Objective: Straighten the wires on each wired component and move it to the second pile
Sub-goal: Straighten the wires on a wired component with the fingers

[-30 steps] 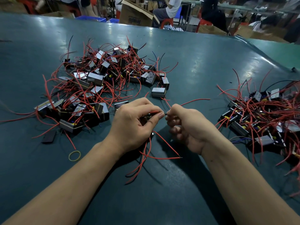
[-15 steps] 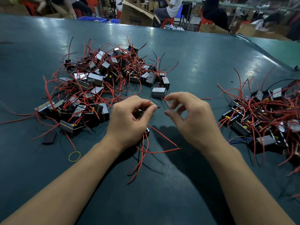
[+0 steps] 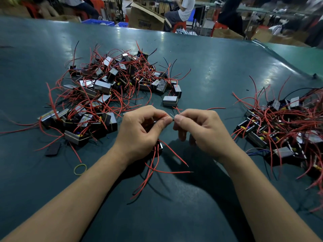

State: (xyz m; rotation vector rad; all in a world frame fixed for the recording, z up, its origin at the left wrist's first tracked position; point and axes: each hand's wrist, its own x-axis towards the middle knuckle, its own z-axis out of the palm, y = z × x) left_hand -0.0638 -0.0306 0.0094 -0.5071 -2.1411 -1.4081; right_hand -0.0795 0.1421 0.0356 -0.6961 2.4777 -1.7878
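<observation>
Over the middle of the smooth, glossy dark-green tabletop (image 3: 209,70), the left hand (image 3: 141,131) has its fingers curled around a small black wired component (image 3: 159,147), most of it hidden under the palm, and its thumb and forefinger pinch one thin wire (image 3: 172,118) near the bare tip. The right hand (image 3: 201,130) pinches the same wire tip between thumb and forefinger, the remaining fingers loosely curled below; the two pinches almost touch. Red insulated leads (image 3: 174,155) with bare metal ends hang from the component toward the near edge. Toward the left edge lies the first pile (image 3: 108,88), a tangle of boxy black blocks with shiny grey metal faces, yellow fittings and bent red and black wires. At the right edge sits the second pile (image 3: 279,126) of the same blocks, its red wires fanning outward. A yellow rubber band (image 3: 80,169), a flat loop, lies near the left forearm, and a flat black rectangular piece (image 3: 53,148) lies just beyond it. Past the far edge stands an open brown cardboard box (image 3: 146,16); its print is too blurred to read.
</observation>
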